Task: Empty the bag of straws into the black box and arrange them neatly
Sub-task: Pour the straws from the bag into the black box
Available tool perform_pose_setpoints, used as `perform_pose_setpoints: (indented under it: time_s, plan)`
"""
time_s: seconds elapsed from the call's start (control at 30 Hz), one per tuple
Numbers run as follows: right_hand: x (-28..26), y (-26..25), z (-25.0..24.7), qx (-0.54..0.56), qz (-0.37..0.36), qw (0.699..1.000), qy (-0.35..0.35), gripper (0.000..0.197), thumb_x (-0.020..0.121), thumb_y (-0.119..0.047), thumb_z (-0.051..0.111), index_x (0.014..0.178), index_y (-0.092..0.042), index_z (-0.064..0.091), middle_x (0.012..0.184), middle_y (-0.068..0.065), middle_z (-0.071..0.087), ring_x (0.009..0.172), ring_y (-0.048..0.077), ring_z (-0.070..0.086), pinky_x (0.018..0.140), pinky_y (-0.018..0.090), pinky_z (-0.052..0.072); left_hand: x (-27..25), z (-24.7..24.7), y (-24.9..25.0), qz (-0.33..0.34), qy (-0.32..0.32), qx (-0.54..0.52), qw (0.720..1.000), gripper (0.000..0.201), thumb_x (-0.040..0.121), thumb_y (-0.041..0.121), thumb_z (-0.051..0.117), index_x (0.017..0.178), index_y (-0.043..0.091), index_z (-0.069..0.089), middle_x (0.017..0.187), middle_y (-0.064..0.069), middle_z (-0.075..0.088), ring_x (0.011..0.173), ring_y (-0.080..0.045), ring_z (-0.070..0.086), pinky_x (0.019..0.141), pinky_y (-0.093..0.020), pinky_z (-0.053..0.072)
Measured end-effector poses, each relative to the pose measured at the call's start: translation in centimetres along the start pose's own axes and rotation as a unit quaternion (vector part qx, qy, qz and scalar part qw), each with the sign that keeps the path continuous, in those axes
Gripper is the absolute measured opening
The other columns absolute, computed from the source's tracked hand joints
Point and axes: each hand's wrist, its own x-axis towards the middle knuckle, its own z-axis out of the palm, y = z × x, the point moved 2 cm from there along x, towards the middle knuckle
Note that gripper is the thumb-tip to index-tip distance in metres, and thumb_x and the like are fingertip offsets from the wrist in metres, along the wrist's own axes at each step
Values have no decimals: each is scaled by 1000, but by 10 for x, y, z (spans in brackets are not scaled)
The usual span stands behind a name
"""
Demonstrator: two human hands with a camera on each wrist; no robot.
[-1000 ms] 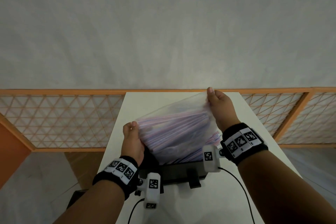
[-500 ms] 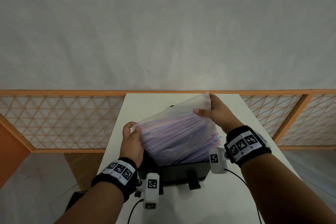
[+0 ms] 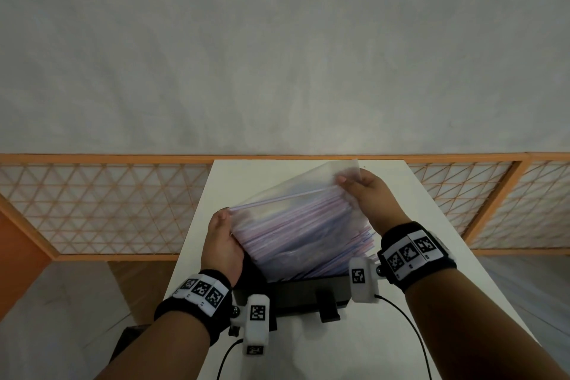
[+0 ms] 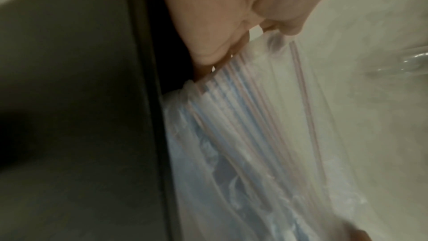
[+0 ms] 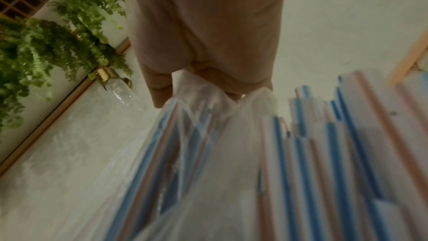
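Since half a second ago, the bag (image 3: pixel 296 219) has tipped a little further and its raised corner has climbed higher, while more of the straws (image 3: pixel 308 241) have slid toward its lower, open end. It hangs upturned over the black box (image 3: pixel 308 293), which sits on the white surface (image 3: pixel 431 271) close to the person, with its mouth down inside the box and blue and red straw ends fanning out at the lower right. Each grip has hold of the plastic: the left hand (image 3: pixel 223 247) holds the lower left edge with its fingers curled round it, and the right hand (image 3: pixel 368 197) pinches the high far corner. My worry is the fan at the right: if the tilt steepens quickly, those straws could clear the box wall and scatter on the surface; a slipping pinch on thin plastic could also drop the load askew. Only the head view shows box, bag and both hands together. The left wrist view shows how close the bag lies to the dark box wall (image 4: pixel 143 98), while the right wrist view shows loose straw ends (image 5: pixel 336 153) outside the plastic, plus greenery (image 5: pixel 46 43) unseen elsewhere.
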Motion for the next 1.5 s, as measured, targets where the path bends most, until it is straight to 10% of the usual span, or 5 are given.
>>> perform_pose_setpoints:
  time_s: [0.5,0.8,1.17,1.5]
  plan:
    - [0,3,-3,-17,-21,999,47,23,91,-20,61,77,-2,62,73,12,59,53,11,50,51,24,42,1,-4,-1,31,43,0,999,22,97,19,46,76,21,53,77,4,67,77,-17,61,83,-38,45]
    - [0,5,-1,-7,-24,999,34,32,92,-23,60,85,8,52,71,8,51,62,17,47,54,26,41,1,-2,-3,9,4,18,1000,10,92,12,53,95,7,61,95,-12,68,89,-25,66,73,-36,53]
    - [0,11,-2,11,32,999,-37,22,82,-20,73,102,-11,69,98,7,73,92,24,68,83,39,53,5,-4,-4,20,10,68,997,19,85,-6,53,77,11,51,79,-8,59,75,-23,59,71,-36,50]
    - [4,9,0,0,-3,999,54,21,90,-30,63,83,-11,69,78,3,71,75,19,66,71,36,54,3,2,-5,-4,-15,109,994,6,87,1,56,90,1,61,91,-13,69,87,-25,65,84,-40,49]
